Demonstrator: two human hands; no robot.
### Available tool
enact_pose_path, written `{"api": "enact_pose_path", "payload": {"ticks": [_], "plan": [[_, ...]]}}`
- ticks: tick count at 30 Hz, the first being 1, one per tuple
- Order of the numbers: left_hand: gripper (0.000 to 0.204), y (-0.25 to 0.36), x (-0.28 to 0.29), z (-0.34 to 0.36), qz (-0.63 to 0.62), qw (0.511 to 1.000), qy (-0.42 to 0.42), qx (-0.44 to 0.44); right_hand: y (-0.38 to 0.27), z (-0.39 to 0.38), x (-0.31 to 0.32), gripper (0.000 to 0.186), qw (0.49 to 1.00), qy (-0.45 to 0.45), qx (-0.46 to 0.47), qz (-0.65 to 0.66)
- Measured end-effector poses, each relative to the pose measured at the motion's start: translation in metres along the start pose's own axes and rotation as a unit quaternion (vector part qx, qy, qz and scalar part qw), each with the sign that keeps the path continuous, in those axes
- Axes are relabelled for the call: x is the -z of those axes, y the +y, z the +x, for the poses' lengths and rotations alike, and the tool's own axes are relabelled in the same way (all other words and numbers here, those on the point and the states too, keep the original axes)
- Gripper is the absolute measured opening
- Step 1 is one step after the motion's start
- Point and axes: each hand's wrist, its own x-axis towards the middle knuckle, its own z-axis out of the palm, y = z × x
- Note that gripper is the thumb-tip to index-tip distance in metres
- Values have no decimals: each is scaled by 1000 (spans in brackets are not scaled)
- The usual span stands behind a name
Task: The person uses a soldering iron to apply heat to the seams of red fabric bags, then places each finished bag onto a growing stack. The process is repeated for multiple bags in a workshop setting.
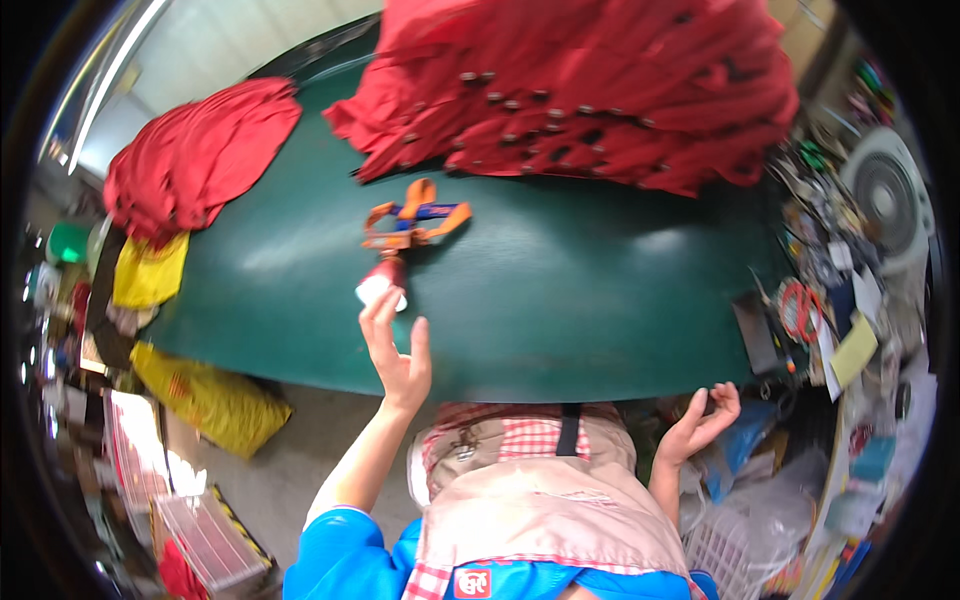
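My left hand [396, 362] is over the near part of the green tabletop [560, 300], fingers stretched forward and thumb apart. Its fingertips overlap the white end of a small red-and-white object [390, 275]; whether they touch it I cannot tell. Just beyond lies an orange-and-blue strap [415, 222], folded in loops and seemingly joined to that object. At the table's front edge on the right, my right hand [695, 428] has loosely bent fingers, thumb apart from them, and no held thing shows.
A large heap of red cloth pieces [590, 90] with small round fittings covers the far side. More red cloth [205, 150] hangs at the left corner, above yellow cloth [150, 270]. On the right are red-handled scissors [800, 310], papers and a fan [887, 198]. A yellow sack [210, 405] stands lower left.
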Motion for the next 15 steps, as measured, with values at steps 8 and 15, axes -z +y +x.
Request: {"api": "enact_pose_path", "payload": {"ticks": [8,15], "plan": [[70,-79,-10,22,65,990,40,119,-85,-10,-149,34,902,-395,70,157],[42,45,-82,-3,-244,965,-91,39,-99,11,-175,39,844,-424,327,-18]]}}
